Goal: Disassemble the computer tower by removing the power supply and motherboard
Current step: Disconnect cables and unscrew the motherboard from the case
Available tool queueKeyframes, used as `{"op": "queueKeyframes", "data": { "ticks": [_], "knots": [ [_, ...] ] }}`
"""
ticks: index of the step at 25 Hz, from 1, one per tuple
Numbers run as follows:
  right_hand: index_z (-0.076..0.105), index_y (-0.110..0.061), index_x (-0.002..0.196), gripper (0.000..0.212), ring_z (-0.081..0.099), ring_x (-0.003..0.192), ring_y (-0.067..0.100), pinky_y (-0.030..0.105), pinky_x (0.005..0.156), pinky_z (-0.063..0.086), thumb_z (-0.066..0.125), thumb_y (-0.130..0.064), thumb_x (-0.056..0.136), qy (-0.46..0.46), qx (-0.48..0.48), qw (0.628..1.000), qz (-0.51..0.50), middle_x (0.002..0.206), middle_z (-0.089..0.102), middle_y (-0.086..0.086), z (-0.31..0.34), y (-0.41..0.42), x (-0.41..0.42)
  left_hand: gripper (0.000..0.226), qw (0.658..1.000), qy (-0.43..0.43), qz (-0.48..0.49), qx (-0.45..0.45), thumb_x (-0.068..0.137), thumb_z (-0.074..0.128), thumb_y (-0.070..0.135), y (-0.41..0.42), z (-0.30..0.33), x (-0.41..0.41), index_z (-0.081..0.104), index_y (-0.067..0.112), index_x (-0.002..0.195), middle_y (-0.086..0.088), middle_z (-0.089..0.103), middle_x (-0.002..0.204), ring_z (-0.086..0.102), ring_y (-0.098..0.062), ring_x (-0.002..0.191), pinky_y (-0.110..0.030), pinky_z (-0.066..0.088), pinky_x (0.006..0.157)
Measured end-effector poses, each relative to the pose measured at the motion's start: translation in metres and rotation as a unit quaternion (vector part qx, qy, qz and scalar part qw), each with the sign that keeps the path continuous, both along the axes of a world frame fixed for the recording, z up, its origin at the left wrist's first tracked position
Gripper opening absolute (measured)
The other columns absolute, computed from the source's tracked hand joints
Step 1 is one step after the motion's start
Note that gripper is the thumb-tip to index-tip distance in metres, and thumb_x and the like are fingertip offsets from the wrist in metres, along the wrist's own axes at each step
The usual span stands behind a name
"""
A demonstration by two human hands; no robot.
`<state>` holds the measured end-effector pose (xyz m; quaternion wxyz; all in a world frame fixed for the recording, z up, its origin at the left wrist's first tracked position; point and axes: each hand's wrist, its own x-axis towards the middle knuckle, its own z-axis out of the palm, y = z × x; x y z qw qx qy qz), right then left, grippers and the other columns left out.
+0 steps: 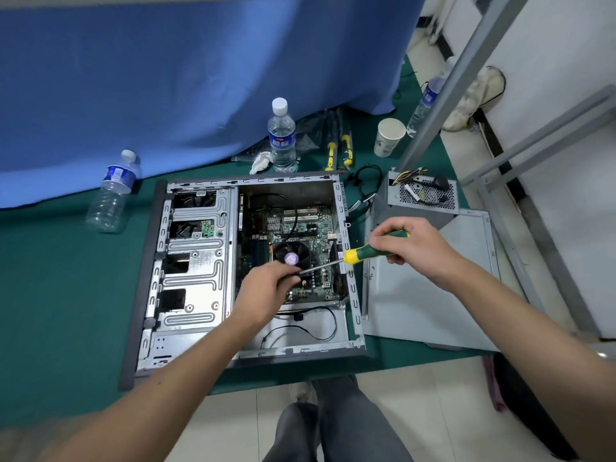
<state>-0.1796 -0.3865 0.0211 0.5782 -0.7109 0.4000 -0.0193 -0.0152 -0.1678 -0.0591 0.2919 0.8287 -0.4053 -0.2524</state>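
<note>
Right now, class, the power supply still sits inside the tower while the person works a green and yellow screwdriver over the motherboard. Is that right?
Not quite. The head view shows the power supply already out, resting on the table right of the tower. The rest holds: the right hand grips the green and yellow screwdriver over the motherboard, the left hand at its shaft.
</note>
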Motion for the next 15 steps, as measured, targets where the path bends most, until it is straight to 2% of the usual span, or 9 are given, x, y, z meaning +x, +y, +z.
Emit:
{"op": "queueKeyframes", "data": {
  "ticks": [4, 6, 8, 10, 11, 12, 13, 15],
  "knots": [
    [0.073, -0.014, 0.082, 0.004, 0.056, 0.054, 0.014, 0.022, 0.051, 0.044, 0.074, -0.017, 0.084, -0.018, 0.055, 0.995, -0.081, 0.066, 0.065, 0.002, -0.010, 0.002, -0.014, 0.014, 0.995, 0.069, 0.074, 0.008, 0.090, 0.070, 0.027, 0.001, -0.003, 0.002, 0.077, 0.019, 0.099, 0.005, 0.075, 0.088, 0.065, -0.007, 0.072, -0.026, 0.053, 0.075],
    [0.071, -0.007, 0.092, 0.009, 0.061, 0.058, 0.015, 0.023, 0.056, 0.048, 0.070, -0.014, 0.086, -0.029, 0.134, 0.976, -0.167, 0.078, 0.068, 0.009, -0.017, 0.010, -0.020, 0.012, 0.973, 0.191, 0.126, -0.008, 0.087, 0.073, 0.030, 0.003, -0.002, 0.002, 0.076, 0.021, 0.080, 0.003, 0.074, 0.076, 0.069, -0.015, 0.073, -0.028, 0.056, 0.071],
    [0.069, -0.002, 0.104, 0.023, 0.069, 0.070, 0.019, 0.026, 0.062, 0.052, 0.069, -0.009, 0.082, -0.069, 0.295, 0.927, -0.221, 0.093, 0.071, 0.015, -0.021, 0.026, -0.024, 0.023, 0.930, 0.334, 0.147, -0.039, 0.084, 0.072, 0.034, 0.003, 0.002, -0.004, 0.075, 0.017, 0.069, -0.005, 0.073, 0.072, 0.068, -0.020, 0.069, -0.025, 0.057, 0.066],
    [0.066, 0.001, 0.113, 0.042, 0.071, 0.083, 0.025, 0.030, 0.067, 0.056, 0.072, -0.002, 0.072, -0.105, 0.438, 0.870, -0.199, 0.099, 0.071, 0.019, -0.022, 0.047, -0.024, 0.032, 0.893, 0.425, 0.138, -0.050, 0.079, 0.070, 0.043, -0.001, 0.007, -0.013, 0.074, 0.013, 0.068, -0.009, 0.070, 0.069, 0.062, -0.017, 0.062, -0.023, 0.054, 0.061],
    [0.066, 0.003, 0.114, 0.047, 0.070, 0.084, 0.026, 0.031, 0.067, 0.057, 0.072, 0.003, 0.068, -0.111, 0.472, 0.858, -0.169, 0.096, 0.070, 0.020, -0.022, 0.059, -0.022, 0.035, 0.877, 0.459, 0.133, -0.049, 0.078, 0.069, 0.045, -0.003, 0.009, -0.019, 0.074, 0.012, 0.068, -0.010, 0.068, 0.067, 0.060, -0.016, 0.059, -0.024, 0.052, 0.060],
    [0.066, 0.002, 0.113, 0.046, 0.069, 0.079, 0.025, 0.031, 0.065, 0.057, 0.070, 0.007, 0.067, -0.106, 0.479, 0.860, -0.141, 0.088, 0.068, 0.020, -0.023, 0.071, -0.018, 0.036, 0.861, 0.490, 0.129, -0.045, 0.078, 0.069, 0.046, -0.006, 0.011, -0.024, 0.073, 0.012, 0.069, -0.009, 0.066, 0.066, 0.058, -0.015, 0.058, -0.024, 0.051, 0.059],
    [0.067, 0.000, 0.108, 0.041, 0.065, 0.070, 0.022, 0.030, 0.061, 0.055, 0.068, 0.005, 0.067, -0.091, 0.450, 0.880, -0.120, 0.079, 0.065, 0.016, -0.026, 0.083, -0.014, 0.035, 0.844, 0.520, 0.124, -0.044, 0.080, 0.068, 0.045, -0.008, 0.011, -0.030, 0.073, 0.012, 0.070, -0.009, 0.064, 0.066, 0.056, -0.015, 0.057, -0.024, 0.050, 0.059],
    [0.066, -0.008, 0.097, 0.024, 0.053, 0.057, 0.015, 0.027, 0.053, 0.048, 0.073, -0.005, 0.075, -0.061, 0.286, 0.951, -0.103, 0.065, 0.061, 0.004, -0.033, 0.104, -0.005, 0.034, 0.816, 0.565, 0.112, -0.049, 0.082, 0.066, 0.042, -0.008, 0.012, -0.038, 0.072, 0.010, 0.074, -0.008, 0.063, 0.066, 0.055, -0.014, 0.056, -0.023, 0.047, 0.057]
  ]
}}
